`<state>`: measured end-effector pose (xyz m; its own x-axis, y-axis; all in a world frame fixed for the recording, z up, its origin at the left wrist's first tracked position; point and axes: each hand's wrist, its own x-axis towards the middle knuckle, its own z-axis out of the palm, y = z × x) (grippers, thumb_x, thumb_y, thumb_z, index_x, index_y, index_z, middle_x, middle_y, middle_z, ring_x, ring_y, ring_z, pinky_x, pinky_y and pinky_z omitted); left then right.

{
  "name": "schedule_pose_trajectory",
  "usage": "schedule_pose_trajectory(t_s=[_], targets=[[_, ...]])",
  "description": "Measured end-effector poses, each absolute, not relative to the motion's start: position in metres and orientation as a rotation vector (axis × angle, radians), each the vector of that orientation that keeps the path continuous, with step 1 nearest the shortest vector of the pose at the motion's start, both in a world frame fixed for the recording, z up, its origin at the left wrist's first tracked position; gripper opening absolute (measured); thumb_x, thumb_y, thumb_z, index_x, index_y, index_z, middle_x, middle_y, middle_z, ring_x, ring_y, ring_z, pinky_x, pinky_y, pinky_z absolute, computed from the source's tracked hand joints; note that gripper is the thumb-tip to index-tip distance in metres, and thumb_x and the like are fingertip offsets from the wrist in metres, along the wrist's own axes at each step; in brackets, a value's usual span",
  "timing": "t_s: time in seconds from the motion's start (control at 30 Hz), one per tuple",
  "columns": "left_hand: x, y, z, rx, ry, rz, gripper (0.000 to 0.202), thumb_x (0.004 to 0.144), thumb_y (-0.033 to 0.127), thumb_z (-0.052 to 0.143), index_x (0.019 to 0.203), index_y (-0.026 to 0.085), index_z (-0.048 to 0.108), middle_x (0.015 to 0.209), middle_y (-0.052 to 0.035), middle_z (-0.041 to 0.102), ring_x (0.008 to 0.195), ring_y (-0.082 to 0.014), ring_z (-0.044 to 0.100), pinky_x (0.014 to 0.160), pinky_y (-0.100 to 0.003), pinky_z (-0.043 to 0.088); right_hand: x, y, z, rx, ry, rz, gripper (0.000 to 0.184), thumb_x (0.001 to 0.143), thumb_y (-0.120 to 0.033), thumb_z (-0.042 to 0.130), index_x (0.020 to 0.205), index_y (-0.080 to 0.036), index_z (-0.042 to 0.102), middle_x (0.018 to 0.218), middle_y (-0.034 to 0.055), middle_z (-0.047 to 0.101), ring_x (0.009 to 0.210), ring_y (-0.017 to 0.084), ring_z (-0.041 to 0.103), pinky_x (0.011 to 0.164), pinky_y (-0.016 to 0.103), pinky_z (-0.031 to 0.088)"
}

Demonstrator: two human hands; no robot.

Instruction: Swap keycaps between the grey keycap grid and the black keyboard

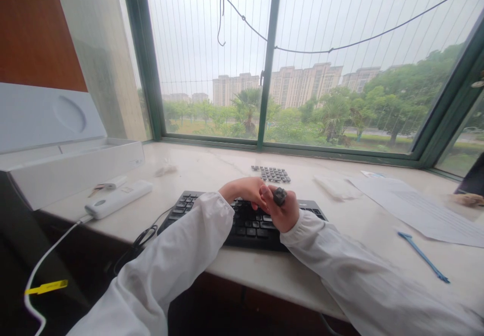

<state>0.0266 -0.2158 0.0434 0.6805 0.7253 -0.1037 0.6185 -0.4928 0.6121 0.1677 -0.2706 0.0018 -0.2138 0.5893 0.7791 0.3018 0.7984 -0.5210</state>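
1. Box (pixel 71 167): white, lid raised, at the left edge of the frame on the sill (pixel 264 270).
2. Power bank (pixel 118 199): white, lower left of centre, just right of the box. A white cable (pixel 45 260) runs from its near end down off the sill.
3. Keyboard (pixel 212 215): black, at frame centre, lying flat near the front edge of the sill. Some key positions under the hands appear bare, but the hands hide most of that area.
4. Left hand (pixel 244 190): rests on the middle of the keyboard, fingers curled down onto the keys. It cannot be told whether it grips anything.
5. Right hand (pixel 283 212): touching the left hand, closed around a small dark keycap (pixel 280 196), which is held raised above the keyboard.
6. Loose keycaps (pixel 271 174): a grey cluster set out in rows just behind the keyboard, above frame centre.
7. Progress, as a judgement: a batch of caps is off the board; one is in hand. How many remain to handle cannot be told.
8. Papers (pixel 416 205) and a blue tool (pixel 423 256): right of frame, well apart from the hands.
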Motion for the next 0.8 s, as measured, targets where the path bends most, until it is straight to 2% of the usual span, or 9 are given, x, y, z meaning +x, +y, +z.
schedule_pose_trajectory(t_s=[0.2,0.47,0.67,0.8], targets=[[0.025,-0.209,0.039,2.227,1.058,0.179,0.012,0.061,0.02,0.068,0.071,0.012,0.067,0.055,0.0019,0.062,0.053,-0.0131,0.062,0.051,-0.019,0.042,0.169,-0.274,0.002,-0.585,-1.918,0.305,0.037,0.091,-0.032,0.048,0.058,-0.017,0.053,0.047,-0.0021,0.046,0.043,0.008,0.037,0.045,0.022,0.03],[0.022,-0.204,0.037,2.23,1.013,0.183,0.017,0.058,0.024,0.066,0.071,0.013,0.068,0.058,0.0021,0.061,0.057,-0.0123,0.058,0.054,-0.02,0.038,0.17,-0.274,-0.002,-0.591,-1.948,0.247,0.038,0.09,-0.035,0.048,0.057,-0.018,0.052,0.045,-0.0034,0.041,0.041,0.008,0.031,0.044,0.023,0.028],[0.019,-0.199,0.03,2.178,0.987,0.199,0.009,0.057,0.02,0.061,0.061,0.015,0.056,0.047,0.0071,0.043,0.047,-0.0068,0.037,0.046,-0.02,0.025,0.164,-0.28,-0.005,-0.539,-2.049,0.11,0.044,0.085,-0.036,0.054,0.048,-0.021,0.036,0.043,-0.004,0.032,0.042,0.009,0.025,0.048,0.026,0.028],[0.018,-0.198,0.028,2.161,0.961,0.239,0.01,0.058,0.022,0.061,0.058,0.015,0.054,0.046,0.0068,0.039,0.046,-0.0063,0.032,0.046,-0.021,0.023,0.161,-0.284,-0.002,-0.649,-1.988,0.17,0.044,0.086,-0.039,0.05,0.048,-0.022,0.037,0.042,-0.0032,0.032,0.041,0.01,0.027,0.048,0.026,0.028]])
